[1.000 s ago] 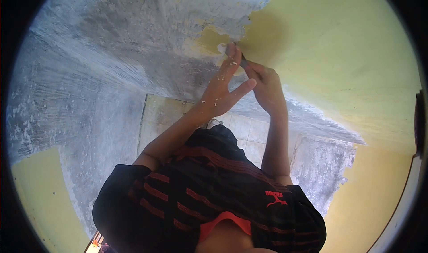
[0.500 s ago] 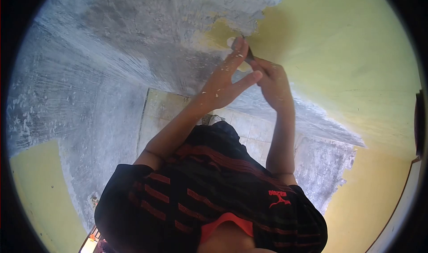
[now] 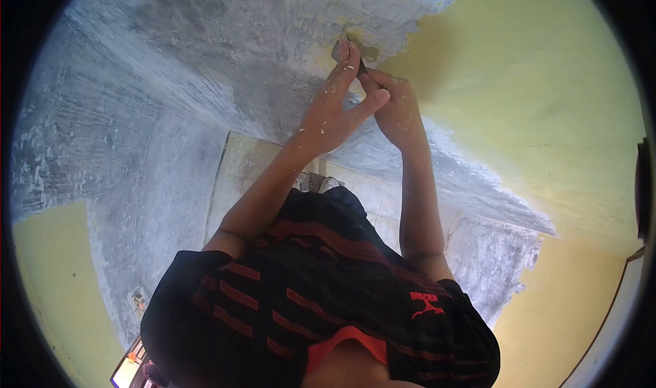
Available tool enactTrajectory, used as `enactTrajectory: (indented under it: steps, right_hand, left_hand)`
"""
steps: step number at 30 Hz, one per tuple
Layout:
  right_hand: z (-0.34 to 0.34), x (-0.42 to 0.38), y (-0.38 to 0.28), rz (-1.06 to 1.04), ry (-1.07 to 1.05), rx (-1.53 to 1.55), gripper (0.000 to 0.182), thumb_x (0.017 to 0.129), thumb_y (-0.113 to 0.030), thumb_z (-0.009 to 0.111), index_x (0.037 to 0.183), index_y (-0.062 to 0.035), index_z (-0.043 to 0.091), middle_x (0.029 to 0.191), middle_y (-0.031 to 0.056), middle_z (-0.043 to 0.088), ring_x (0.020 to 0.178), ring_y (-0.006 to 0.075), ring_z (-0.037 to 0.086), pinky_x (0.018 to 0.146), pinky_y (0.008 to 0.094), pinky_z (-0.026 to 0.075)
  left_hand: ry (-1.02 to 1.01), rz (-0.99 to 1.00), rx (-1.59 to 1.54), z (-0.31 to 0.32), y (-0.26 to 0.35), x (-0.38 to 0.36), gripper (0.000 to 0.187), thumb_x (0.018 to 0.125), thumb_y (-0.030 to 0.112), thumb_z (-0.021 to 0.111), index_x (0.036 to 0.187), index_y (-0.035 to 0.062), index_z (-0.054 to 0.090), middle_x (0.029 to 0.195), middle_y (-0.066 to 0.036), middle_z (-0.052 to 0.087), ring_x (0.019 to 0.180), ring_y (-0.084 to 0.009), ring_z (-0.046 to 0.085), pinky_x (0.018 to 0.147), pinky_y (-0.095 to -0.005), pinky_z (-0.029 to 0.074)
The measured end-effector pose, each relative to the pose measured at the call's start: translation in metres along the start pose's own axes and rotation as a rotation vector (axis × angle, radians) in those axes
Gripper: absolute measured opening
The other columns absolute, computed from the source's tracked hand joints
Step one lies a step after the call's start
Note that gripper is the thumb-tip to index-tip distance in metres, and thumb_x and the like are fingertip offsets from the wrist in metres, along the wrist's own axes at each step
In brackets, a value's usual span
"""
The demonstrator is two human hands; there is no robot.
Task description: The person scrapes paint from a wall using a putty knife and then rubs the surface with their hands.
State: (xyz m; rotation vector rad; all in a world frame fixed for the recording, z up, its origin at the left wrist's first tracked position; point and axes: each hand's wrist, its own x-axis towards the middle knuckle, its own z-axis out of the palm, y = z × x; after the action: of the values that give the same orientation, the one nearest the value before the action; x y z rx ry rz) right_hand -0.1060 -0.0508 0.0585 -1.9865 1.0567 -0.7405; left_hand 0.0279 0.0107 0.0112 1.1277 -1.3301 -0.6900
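Note:
My right hand [image 3: 398,112] is closed round the handle of a dark scraper [image 3: 362,67], whose blade end lies against the wall. My left hand [image 3: 333,112] is spread, its fingertips resting on the scraper near the blade and its thumb pointing towards my right hand. Pale flecks stick to the skin of both hands. Around the blade, small yellow patches remain on the bare grey wall [image 3: 260,46]. Yellow paint [image 3: 519,94] covers the wall to the right, with a ragged edge against the grey.
Below my arms is a tiled floor [image 3: 383,195]. More yellow paint [image 3: 58,272] shows at the lower left. A dark-framed object [image 3: 642,190] stands out at the far right edge, and a bright opening [image 3: 127,372] is at the bottom left.
Both hands and the scraper have moved left and slightly up across the wall. The yellow patch by the blade looks smaller.

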Motion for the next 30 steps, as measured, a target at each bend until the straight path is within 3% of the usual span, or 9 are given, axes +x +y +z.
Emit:
enactTrajectory:
  steps: [3,5,11,16,19,21,26,27,30]
  right_hand:
    - [-0.011,-0.013,0.007,-0.016,0.023,0.018,0.024,0.105,-0.018,0.064,0.109,0.0055,0.07,0.073,0.0133,0.059,0.068,0.0185,0.051,0.066,0.0382,0.047]
    - [-0.019,-0.018,0.002,0.023,-0.022,0.02,0.024,0.106,-0.018,0.064,0.109,0.0051,0.071,0.072,0.0089,0.057,0.068,0.0159,0.05,0.065,0.0355,0.045]
    - [0.001,-0.015,0.007,0.117,0.056,0.104,0.024,0.109,-0.017,0.063,0.107,0.0044,0.072,0.071,0.0022,0.055,0.068,0.0114,0.046,0.06,0.033,0.039]
    - [-0.009,-0.021,0.003,0.223,0.073,0.103,0.025,0.109,-0.018,0.063,0.108,0.0055,0.071,0.073,0.0027,0.057,0.07,0.0107,0.047,0.062,0.0333,0.042]
    - [0.003,-0.011,0.008,0.025,0.081,0.06,0.023,0.108,-0.016,0.065,0.108,0.0053,0.071,0.073,0.0035,0.057,0.071,0.0108,0.048,0.063,0.033,0.043]
    - [0.007,-0.018,0.003,0.073,0.117,0.096,0.021,0.106,-0.014,0.066,0.109,0.0051,0.072,0.073,0.0068,0.059,0.07,0.0132,0.05,0.063,0.0338,0.044]
    - [0.002,-0.004,0.007,-0.059,0.073,0.023,0.021,0.106,-0.016,0.064,0.11,0.0024,0.074,0.074,0.0201,0.06,0.065,0.0262,0.049,0.064,0.0383,0.046]
    - [0.006,-0.004,0.005,-0.058,0.07,0.027,0.021,0.106,-0.016,0.064,0.11,0.0024,0.074,0.074,0.0201,0.06,0.065,0.0262,0.049,0.064,0.0383,0.046]
    - [0.006,-0.01,-0.006,0.026,0.055,0.005,0.021,0.107,-0.016,0.063,0.103,0.0038,0.071,0.071,0.0137,0.058,0.066,0.0198,0.05,0.063,0.0375,0.044]
  left_hand:
    - [-0.067,-0.088,-0.031,-0.007,0.004,-0.003,0.102,0.101,0.05,0.072,0.166,-0.0104,0.023,0.176,-0.033,0.015,0.165,-0.0418,0.015,0.132,-0.0461,0.021]
    - [-0.177,0.0,0.006,0.006,-0.004,-0.004,0.093,0.102,0.037,0.075,0.171,0.0031,0.023,0.178,-0.028,0.015,0.167,-0.0365,0.013,0.132,-0.0449,0.017]
    - [-0.107,0.021,0.022,-0.004,-0.006,-0.001,0.096,0.099,0.039,0.078,0.171,0.0031,0.025,0.178,-0.028,0.016,0.166,-0.0375,0.016,0.132,-0.0464,0.02]
    - [-0.177,0.021,0.046,0.005,-0.002,-0.003,0.097,0.099,0.039,0.079,0.17,0.0012,0.025,0.177,-0.029,0.016,0.166,-0.0379,0.018,0.131,-0.046,0.021]
    - [-0.069,0.088,0.055,-0.004,-0.004,0.002,0.099,0.098,0.038,0.08,0.171,0.0012,0.024,0.177,-0.029,0.016,0.166,-0.0378,0.018,0.131,-0.047,0.021]
    - [-0.127,0.01,0.114,-0.009,0.0,0.002,0.108,0.096,0.054,0.077,0.169,-0.0044,0.023,0.177,-0.03,0.016,0.163,-0.0435,0.021,0.129,-0.0503,0.028]
    - [-0.059,0.059,0.084,-0.004,-0.005,0.002,0.104,0.097,0.046,0.078,0.17,-0.0014,0.021,0.177,-0.029,0.016,0.164,-0.041,0.021,0.13,-0.0493,0.024]
    - [0.012,0.065,0.046,-0.007,-0.004,0.001,0.099,0.099,0.038,0.078,0.171,0.0001,0.021,0.178,-0.027,0.016,0.166,-0.0373,0.018,0.131,-0.0479,0.02]
    - [-0.091,-0.002,0.056,-0.014,0.0,-0.001,0.097,0.101,0.041,0.075,0.171,0.0007,0.021,0.178,-0.026,0.017,0.166,-0.0354,0.017,0.132,-0.0472,0.019]
